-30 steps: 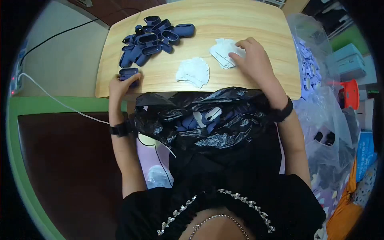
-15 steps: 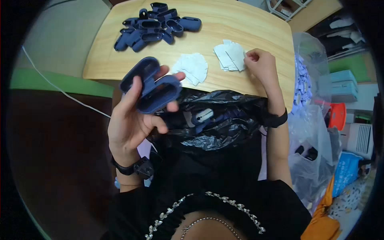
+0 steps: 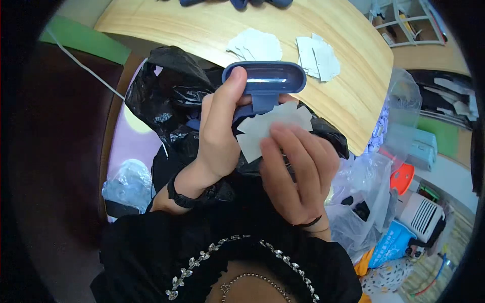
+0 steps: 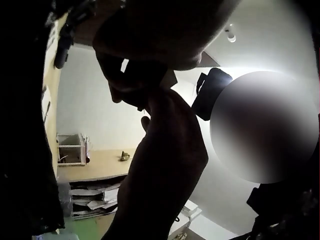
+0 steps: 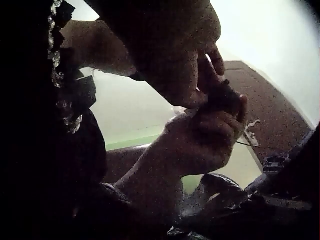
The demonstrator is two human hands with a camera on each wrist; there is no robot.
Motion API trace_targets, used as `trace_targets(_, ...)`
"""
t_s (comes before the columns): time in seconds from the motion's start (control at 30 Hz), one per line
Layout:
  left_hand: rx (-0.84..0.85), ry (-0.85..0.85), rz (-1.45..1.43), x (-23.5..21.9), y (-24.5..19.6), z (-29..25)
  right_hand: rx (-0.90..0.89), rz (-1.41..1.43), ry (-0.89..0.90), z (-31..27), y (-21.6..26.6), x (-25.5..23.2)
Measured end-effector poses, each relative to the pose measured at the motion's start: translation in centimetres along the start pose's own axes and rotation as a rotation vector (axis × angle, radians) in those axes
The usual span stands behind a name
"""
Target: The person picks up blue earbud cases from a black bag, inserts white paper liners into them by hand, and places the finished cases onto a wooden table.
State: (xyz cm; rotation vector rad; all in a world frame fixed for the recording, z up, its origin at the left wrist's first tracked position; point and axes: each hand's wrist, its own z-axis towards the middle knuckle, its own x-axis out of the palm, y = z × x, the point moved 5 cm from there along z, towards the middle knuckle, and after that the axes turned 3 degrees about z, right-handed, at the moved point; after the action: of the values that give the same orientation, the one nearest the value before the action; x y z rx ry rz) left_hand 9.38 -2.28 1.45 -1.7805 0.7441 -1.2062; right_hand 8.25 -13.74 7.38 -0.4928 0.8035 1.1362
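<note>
A dark blue hinged case (image 3: 265,78) stands opened in the left hand (image 3: 217,129), whose thumb presses on its upper half. In front of the case's lower part, the right hand (image 3: 300,171) pinches a white paper piece (image 3: 257,132) with notched edges; its fingers are blurred. The paper hides most of the lower half. Both wrist views are dark: the left hand (image 5: 200,140) and right hand (image 5: 170,55) meet at the case in the right wrist view.
Two piles of white paper pieces (image 3: 257,44) (image 3: 319,58) lie on the wooden table (image 3: 353,101). More blue cases (image 3: 240,4) show at its far edge. A black plastic bag (image 3: 174,76) lies below the table edge, clear bags (image 3: 353,187) to the right.
The left hand has lifted the case from the table and brought it to the middle. From the right pile, the right hand has carried a paper piece to the case. The view has shifted.
</note>
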Motion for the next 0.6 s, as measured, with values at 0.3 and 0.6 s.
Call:
trace_targets(0.3, 0.036, -0.071, 0.098, -0.4, 0.2, -0.2, 0.205, -0.076, 0.142, 0.8, 0.5, 0.4)
trace_targets(0.6, 0.022, -0.113, 0.088, -1.1, 1.3, 0.7, 0.442, 0.143, 0.201, 0.5, 0.0, 2.6)
